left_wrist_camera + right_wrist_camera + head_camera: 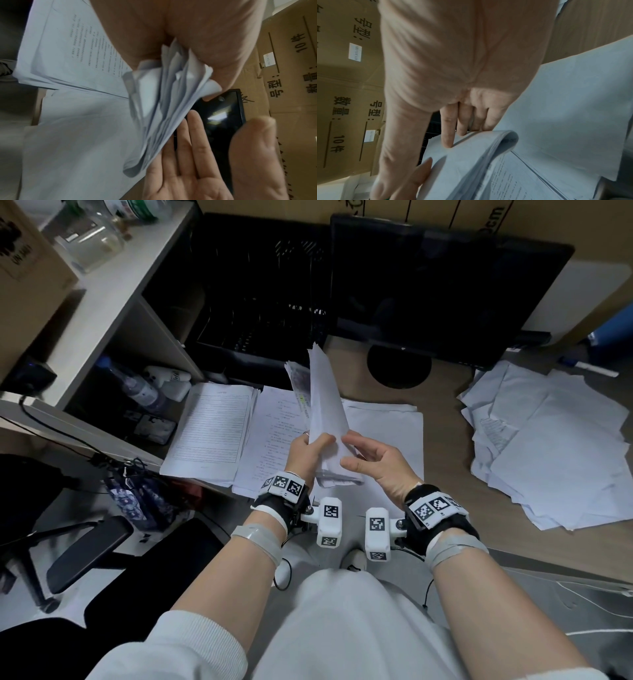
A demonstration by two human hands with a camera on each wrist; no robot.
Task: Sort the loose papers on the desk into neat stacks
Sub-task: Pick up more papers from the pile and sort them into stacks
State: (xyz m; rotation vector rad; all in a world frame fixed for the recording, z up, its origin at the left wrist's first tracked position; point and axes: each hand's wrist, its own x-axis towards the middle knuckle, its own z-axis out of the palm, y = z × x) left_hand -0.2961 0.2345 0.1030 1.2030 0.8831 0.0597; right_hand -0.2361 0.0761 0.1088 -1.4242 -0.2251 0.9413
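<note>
Papers (323, 409), gathered into a bundle, are held upright at the centre of the head view, above the desk (442, 419); the bundle's lower part is gripped by the left hand (308, 455), whose fingers are curled round it; the right hand (373, 463) is seen just beside the bundle with its fingers loosely spread, and whether they touch the sheets cannot be told. Below the bundle, three flatter stacks are laid side by side: a ruled form stack (212, 429) at the centre left, a printed text stack (274, 440) next to it, and a blank stack (387, 426) under the hands; an untidy heap of loose sheets (548, 446) is spread at the right of the frame; a dark monitor (442, 292) is stood in the upper middle.
</note>
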